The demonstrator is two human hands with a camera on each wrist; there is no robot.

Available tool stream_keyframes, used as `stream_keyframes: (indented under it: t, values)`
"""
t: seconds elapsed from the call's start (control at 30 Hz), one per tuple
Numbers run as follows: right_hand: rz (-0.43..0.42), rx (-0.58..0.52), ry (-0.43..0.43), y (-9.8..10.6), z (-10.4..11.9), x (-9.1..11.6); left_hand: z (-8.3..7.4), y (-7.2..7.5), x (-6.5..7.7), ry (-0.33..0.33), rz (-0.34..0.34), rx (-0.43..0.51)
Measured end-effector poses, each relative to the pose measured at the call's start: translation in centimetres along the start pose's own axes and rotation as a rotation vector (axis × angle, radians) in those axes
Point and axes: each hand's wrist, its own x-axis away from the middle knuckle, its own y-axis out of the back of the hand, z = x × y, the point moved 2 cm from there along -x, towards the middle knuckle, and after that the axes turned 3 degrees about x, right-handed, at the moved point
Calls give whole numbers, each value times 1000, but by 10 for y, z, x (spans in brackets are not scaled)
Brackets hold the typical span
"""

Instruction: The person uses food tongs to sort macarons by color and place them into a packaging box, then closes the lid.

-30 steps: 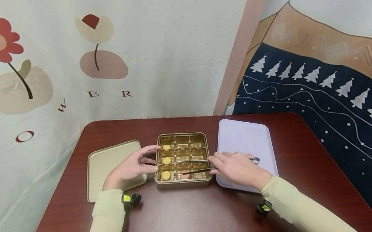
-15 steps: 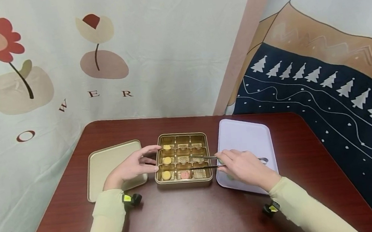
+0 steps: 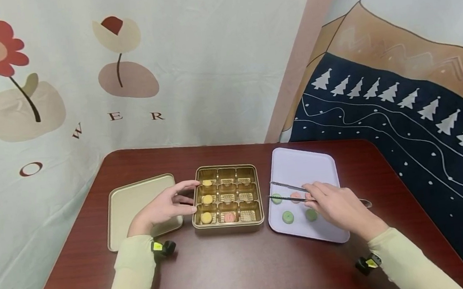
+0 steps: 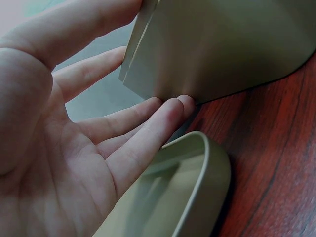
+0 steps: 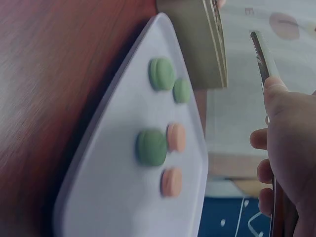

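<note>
A gold tin (image 3: 229, 229) with a gold divided insert stands mid-table. Its left column holds yellow macarons (image 3: 206, 218), and a pink macaron (image 3: 229, 217) lies in the front middle compartment. Fingers spread and nearly straight, my left hand (image 3: 162, 208) touches the tin's left side. My right hand (image 3: 337, 204) grips metal tongs (image 3: 287, 185) over the lilac tray (image 3: 300, 161); nothing is between their spread, toothed tips. Beneath them on the tray lie green macarons (image 5: 152, 147) and pink macarons (image 5: 172, 182), partly covered by the hand in the head view.
The tin's lid (image 3: 133, 210) lies left of it, partly under the left hand. A dark red wooden table (image 3: 235, 274) carries everything. Behind it hang a pale printed curtain (image 3: 216, 71) and a dark tree-patterned cloth (image 3: 337, 115).
My right hand has moved the tongs right, from above the tin to above the tray. The pink macaron, earlier at the tongs' tips, now lies free in its compartment. My left hand stays put.
</note>
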Motion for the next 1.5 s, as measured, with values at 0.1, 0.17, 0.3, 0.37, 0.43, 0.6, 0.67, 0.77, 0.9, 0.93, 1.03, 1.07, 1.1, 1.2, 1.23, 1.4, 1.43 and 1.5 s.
stream_keyframes:
  t: [0.1, 0.17, 0.3, 0.37, 0.43, 0.6, 0.67, 0.77, 0.9, 0.93, 1.03, 1.07, 1.1, 1.2, 1.23, 1.4, 1.43, 1.5]
  values:
    - [19, 13, -35, -3, -6, 11, -1, 0, 0, 5, -1, 10]
    - [42, 15, -64, -5, -9, 17, -1, 0, 0, 7, -2, 14]
    - [91, 2, -121, -9, -14, 27, -1, 0, -1, 6, 0, 21]
    - [95, 2, -123, -11, -16, 30, -2, 0, 0, 4, -1, 15]
    - [96, 4, -116, -12, -18, 32, -2, 1, 0, 4, -4, 5]
    - [89, 6, -113, -17, -24, 39, -2, 1, 1, 4, -8, -11]
    - [86, 3, -121, -19, -26, 41, -2, 1, 1, 3, -8, -9]
    - [94, 3, -135, -23, -29, 44, -2, 1, 0, 4, -7, -8]
    - [135, 4, -155, -27, -32, 47, -1, 1, 0, 4, -6, -8]
    - [144, 9, -156, -28, -33, 48, -1, 1, 0, 4, -6, -7]
    - [167, 33, -147, -31, -34, 49, 0, 1, 0, 11, -4, -2]
    - [173, 43, -142, -32, -35, 50, 0, 0, 0, 14, -5, 0]
    - [178, 53, -137, -32, -35, 50, 1, 0, 0, 16, -6, 2]
    - [195, 71, -134, -33, -36, 49, 0, 0, 0, 17, -9, 9]
    - [198, 73, -132, -33, -36, 48, 0, 0, 0, 16, -9, 10]
    - [197, 75, -121, -34, -34, 46, -1, -1, 0, 12, -8, 17]
    - [194, 75, -117, -34, -33, 45, -1, -1, 0, 12, -9, 16]
    - [188, 76, -112, -35, -32, 44, -1, -1, 0, 12, -9, 17]
